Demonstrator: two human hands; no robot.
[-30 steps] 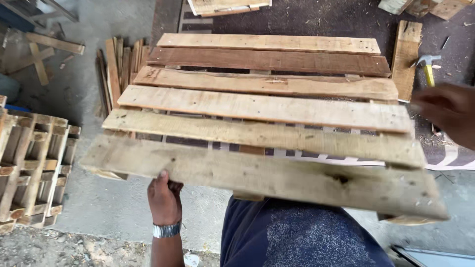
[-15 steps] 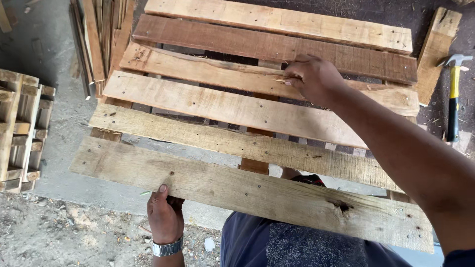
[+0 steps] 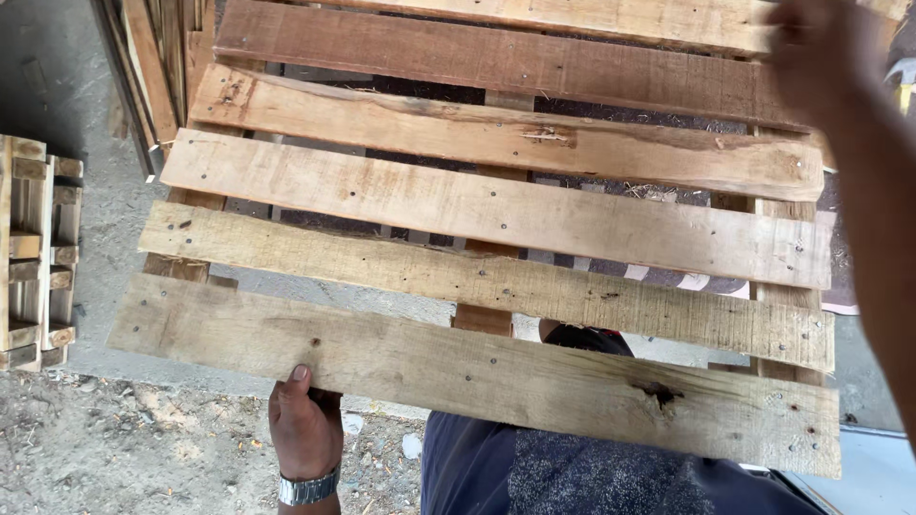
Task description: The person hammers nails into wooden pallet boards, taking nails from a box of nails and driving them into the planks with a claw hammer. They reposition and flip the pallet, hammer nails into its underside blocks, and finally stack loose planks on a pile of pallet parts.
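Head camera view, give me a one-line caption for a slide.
Left hand grips the near slat of a weathered wooden pallet from below; blurred right hand reaches over its far end.

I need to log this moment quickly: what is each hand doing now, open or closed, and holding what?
Left hand: closed on the near edge of the wooden pallet.
Right hand: blurred over the pallet's far right corner; open or closed cannot be told.
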